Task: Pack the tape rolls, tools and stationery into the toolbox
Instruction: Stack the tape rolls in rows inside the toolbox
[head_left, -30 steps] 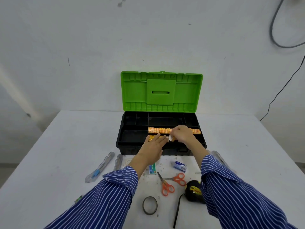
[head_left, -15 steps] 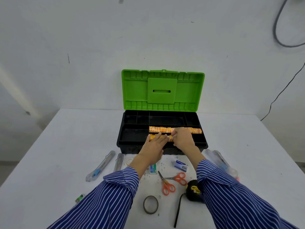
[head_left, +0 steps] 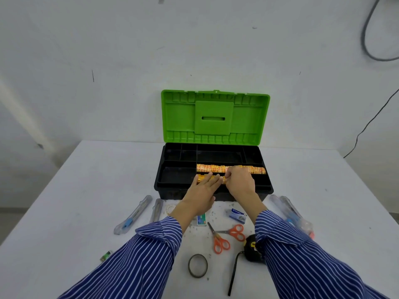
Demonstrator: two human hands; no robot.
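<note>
A black toolbox [head_left: 172, 186] with its green lid [head_left: 214, 118] raised stands on the white table. A back row of orange tape rolls [head_left: 212, 168] fills the right part of the tray's front compartment. A shorter front row of orange tape rolls [head_left: 201, 178] lies before it. My left hand [head_left: 201, 195] rests with straight fingers on the front row. My right hand [head_left: 239, 182] pinches a roll at that row's right end, its fingers curled over it.
On the table in front of the box lie orange scissors [head_left: 225, 237], a black-yellow tape measure [head_left: 251, 249], a thin tape ring [head_left: 197, 266], a blue staple box [head_left: 237, 215], two clear utility knives [head_left: 132, 214] on the left and clear tubes [head_left: 290, 212] on the right.
My right hand has come down and left, bringing a roll to the end of the front row. My left hand has slid forward onto that row.
</note>
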